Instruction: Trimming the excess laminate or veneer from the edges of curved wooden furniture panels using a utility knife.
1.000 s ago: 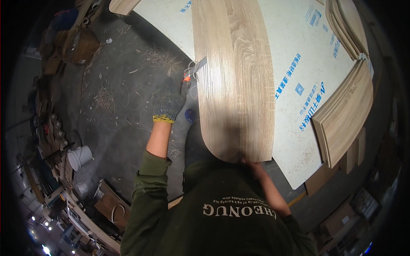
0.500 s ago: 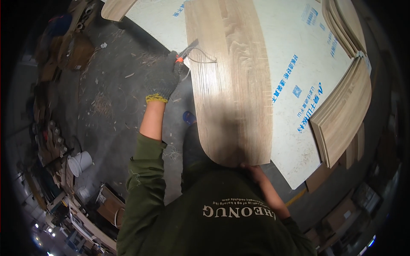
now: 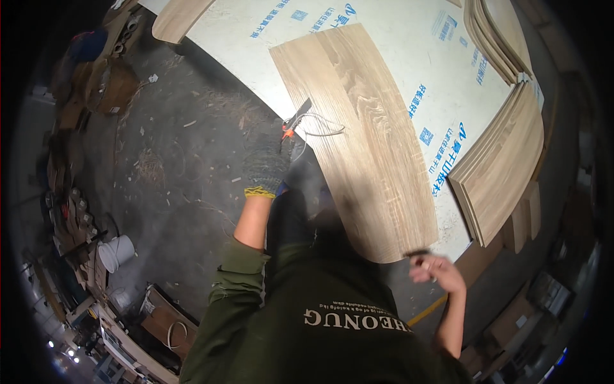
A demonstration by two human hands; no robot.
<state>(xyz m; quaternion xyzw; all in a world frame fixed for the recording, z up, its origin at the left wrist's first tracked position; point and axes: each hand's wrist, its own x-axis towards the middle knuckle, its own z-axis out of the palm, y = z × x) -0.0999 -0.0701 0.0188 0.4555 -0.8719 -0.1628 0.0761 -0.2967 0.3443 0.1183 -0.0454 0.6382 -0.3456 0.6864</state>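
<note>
A wood-grain panel (image 3: 374, 153) with a curved end lies aslant on the white sheet, its near end sticking out toward me. At its left edge my left hand (image 3: 265, 160), in a dark knitted glove with a yellow cuff, is closed around a tool (image 3: 299, 115) with a dark flat blade and an orange-red part. A thin pale strip (image 3: 329, 132) loops from there over the panel. My bare right hand (image 3: 438, 270), smeared by motion, is closed on a small dark object (image 3: 419, 253) at the panel's near right corner; its kind is not clear.
The white sheet (image 3: 256, 61) with blue printing forms the work surface. Stacked curved panels (image 3: 505, 166) lie along its right side, and another panel (image 3: 179, 18) at far left. Shavings litter the grey floor (image 3: 185, 153); a white bucket (image 3: 118, 253) stands at left.
The panel has turned, its near end swinging right and its far end coming nearer. My left hand moved right and nearer; my right hand came out from under the near end, moving right.
</note>
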